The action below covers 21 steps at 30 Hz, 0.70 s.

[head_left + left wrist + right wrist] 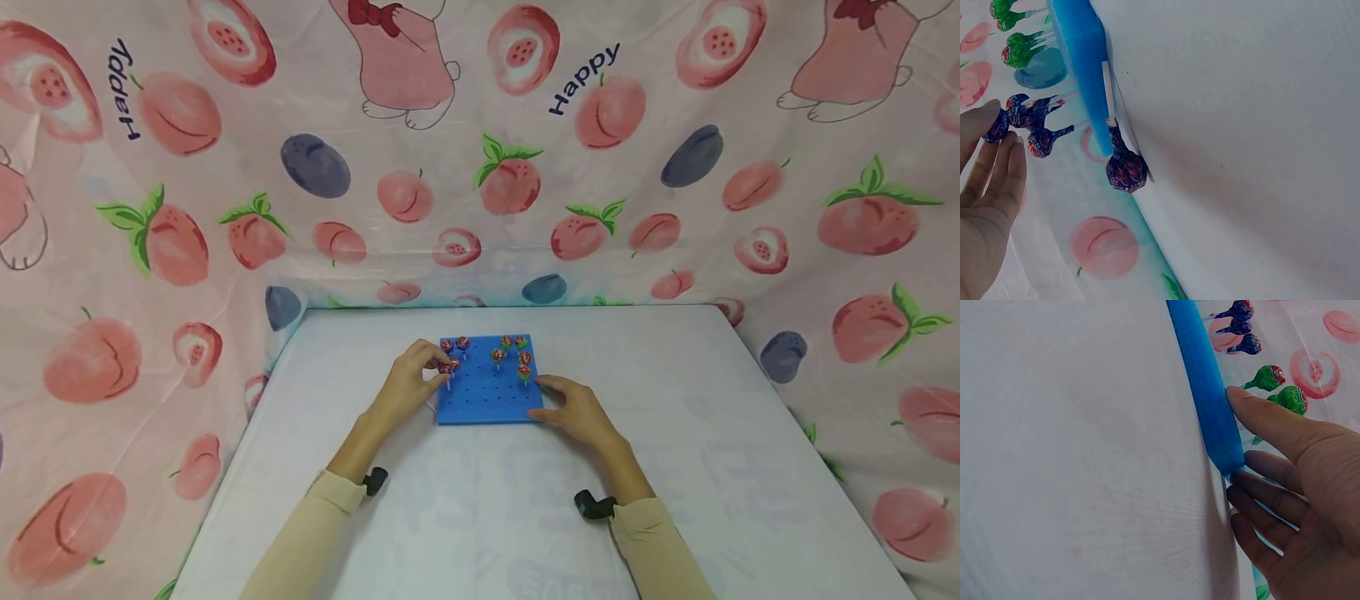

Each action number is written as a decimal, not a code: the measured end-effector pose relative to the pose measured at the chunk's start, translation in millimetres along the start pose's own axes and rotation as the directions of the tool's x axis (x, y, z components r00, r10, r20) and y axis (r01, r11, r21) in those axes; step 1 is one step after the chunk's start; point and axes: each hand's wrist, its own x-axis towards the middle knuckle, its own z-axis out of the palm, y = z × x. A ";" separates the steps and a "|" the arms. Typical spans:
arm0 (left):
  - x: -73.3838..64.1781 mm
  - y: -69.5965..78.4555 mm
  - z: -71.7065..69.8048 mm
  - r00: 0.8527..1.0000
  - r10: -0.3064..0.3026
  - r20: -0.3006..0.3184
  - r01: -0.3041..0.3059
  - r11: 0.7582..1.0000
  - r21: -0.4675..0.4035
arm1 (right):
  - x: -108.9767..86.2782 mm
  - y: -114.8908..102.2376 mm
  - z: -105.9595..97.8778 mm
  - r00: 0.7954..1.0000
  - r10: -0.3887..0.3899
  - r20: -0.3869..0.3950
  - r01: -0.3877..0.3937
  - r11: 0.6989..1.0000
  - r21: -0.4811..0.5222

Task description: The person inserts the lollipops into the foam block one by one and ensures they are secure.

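My left hand point(411, 379) pinches a purple-wrapped lollipop point(997, 127) by its candy head, over the left side of a blue pegboard point(480, 407). Other purple lollipops point(1041, 141) stand beside it with their sticks toward the board. One loose purple lollipop point(1126, 169) lies by the board's left edge, its white stick against the side. At the board's right edge, my right hand point(581, 410) touches the side near the front corner with thumb and fingers loosely extended. Green-wrapped lollipops point(1289, 399) stand upright on the right part of the board.
The board lies on a white-covered table point(480, 500), with rows of small holes in its top. A fruit-printed cloth point(450, 142) hangs behind and at both sides. Dark wrist cameras point(594, 504) sit at both cuffs.
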 end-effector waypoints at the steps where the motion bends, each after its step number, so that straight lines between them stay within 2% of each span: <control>1: 0.0 0.1 0.2 1.000 0.005 -0.002 -0.005 1.000 0.001 | -0.1 -0.1 -0.1 1.000 0.001 0.000 -0.001 1.000 -0.001; 21: -1.0 5.1 0.1 0.999 0.043 0.020 -0.043 0.999 -0.027 | 0.1 0.3 0.3 1.000 0.000 0.002 0.000 1.000 -0.002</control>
